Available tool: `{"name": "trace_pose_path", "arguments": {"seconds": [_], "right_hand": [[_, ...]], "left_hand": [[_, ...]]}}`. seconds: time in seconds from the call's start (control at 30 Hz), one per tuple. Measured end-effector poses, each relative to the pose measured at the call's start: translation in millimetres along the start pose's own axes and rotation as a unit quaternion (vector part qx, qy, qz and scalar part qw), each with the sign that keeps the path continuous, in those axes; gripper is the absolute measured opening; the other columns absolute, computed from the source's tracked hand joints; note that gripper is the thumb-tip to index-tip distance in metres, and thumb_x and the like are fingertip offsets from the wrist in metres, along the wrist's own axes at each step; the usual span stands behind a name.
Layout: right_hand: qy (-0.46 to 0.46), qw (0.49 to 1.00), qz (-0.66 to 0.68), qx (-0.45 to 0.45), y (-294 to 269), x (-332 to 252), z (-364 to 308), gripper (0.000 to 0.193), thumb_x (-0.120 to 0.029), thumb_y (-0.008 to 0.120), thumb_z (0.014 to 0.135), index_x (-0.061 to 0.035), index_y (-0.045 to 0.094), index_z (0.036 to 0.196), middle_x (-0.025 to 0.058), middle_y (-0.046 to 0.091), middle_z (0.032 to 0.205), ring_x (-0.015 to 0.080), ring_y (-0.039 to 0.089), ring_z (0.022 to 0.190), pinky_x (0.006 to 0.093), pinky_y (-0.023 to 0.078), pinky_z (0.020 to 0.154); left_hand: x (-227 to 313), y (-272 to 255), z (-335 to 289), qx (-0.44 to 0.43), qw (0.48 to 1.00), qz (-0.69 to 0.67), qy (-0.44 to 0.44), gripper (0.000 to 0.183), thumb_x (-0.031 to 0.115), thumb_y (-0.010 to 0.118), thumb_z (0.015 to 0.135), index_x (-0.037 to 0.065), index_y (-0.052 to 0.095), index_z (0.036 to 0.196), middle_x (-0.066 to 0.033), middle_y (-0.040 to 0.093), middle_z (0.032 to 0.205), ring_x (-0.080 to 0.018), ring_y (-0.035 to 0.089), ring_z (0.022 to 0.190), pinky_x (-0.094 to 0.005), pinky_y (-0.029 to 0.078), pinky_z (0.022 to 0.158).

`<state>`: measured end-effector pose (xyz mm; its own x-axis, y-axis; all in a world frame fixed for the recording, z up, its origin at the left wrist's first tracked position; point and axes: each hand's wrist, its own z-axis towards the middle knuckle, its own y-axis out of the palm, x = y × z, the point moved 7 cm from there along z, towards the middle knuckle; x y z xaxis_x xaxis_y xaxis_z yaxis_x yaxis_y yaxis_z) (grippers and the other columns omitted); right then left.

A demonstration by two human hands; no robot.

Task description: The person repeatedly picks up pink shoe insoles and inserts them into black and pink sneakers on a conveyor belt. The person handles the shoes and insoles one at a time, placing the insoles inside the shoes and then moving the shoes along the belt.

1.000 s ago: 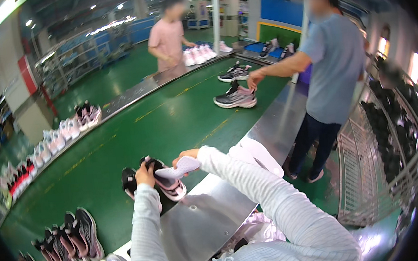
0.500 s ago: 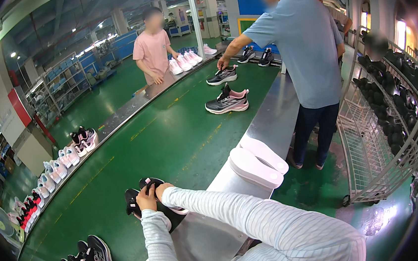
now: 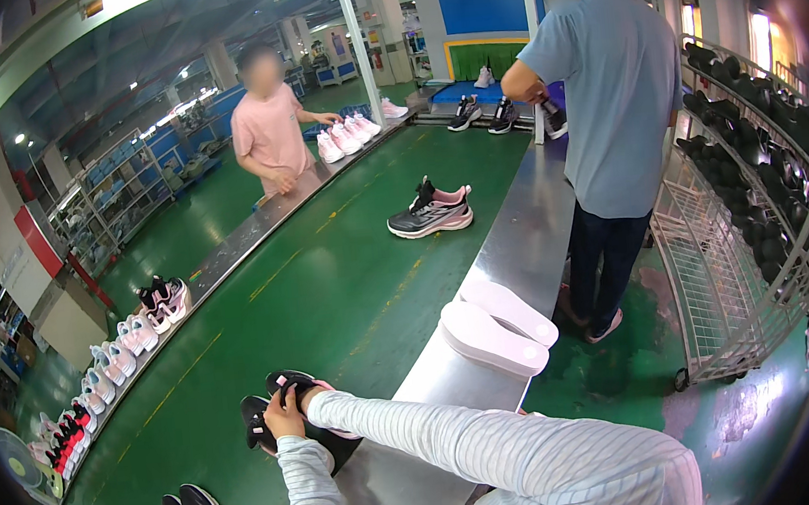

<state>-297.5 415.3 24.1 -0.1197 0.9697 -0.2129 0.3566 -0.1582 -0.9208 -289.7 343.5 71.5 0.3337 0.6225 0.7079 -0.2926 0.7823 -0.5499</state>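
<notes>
Open green belt (image 3: 331, 297) ahead of the hands, grey sneaker pair (image 3: 432, 213) farther up, white soles (image 3: 493, 326) right.

1 head-worn fisheye view looks down and forward along the green conveyor belt (image 3: 331, 288), hands close below.

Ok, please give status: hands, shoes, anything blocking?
Left hand and right hand both on the black-and-pink shoes on the green belt. Two white soles lie apart, at the right.

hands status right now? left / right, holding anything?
Left hand: closed on the black shoe on the green belt.
Right hand: mostly hidden behind its sleeve, resting on the same shoe; grip cannot be told.
</notes>
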Motion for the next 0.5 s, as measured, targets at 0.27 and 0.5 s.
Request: {"name": "trace_pose_path", "arguments": {"seconds": [0.27, 0.5], "right_hand": [[-0.289, 0.943, 0.101, 0.131, -40, 28, -105, 0.025, -0.018, 0.042, 0.078, -0.0033, 0.055, 0.093, 0.0173, 0.050, 0.103, 0.0329, 0.052, 0.088, 0.0389, 0.042, 0.078], [-0.302, 0.928, 0.164, 0.142, -127, 112, -169, 0.028, -0.015, 0.044, 0.075, -0.0012, 0.051, 0.098, 0.0174, 0.056, 0.088, 0.0316, 0.053, 0.084, 0.0371, 0.042, 0.074]], "left_hand": [[63, -30, -19, 0.084, 0.991, 0.026, 0.102, 0.022, 0.006, 0.060, 0.066, 0.002, 0.054, 0.087, -0.0122, 0.053, 0.076, -0.0271, 0.053, 0.073, -0.0326, 0.043, 0.065], [-27, 62, -12, -0.317, 0.833, 0.441, -0.107, 0.024, 0.021, 0.045, 0.078, 0.004, 0.060, 0.088, -0.0192, 0.056, 0.091, -0.0292, 0.056, 0.083, -0.0352, 0.045, 0.072]]}}
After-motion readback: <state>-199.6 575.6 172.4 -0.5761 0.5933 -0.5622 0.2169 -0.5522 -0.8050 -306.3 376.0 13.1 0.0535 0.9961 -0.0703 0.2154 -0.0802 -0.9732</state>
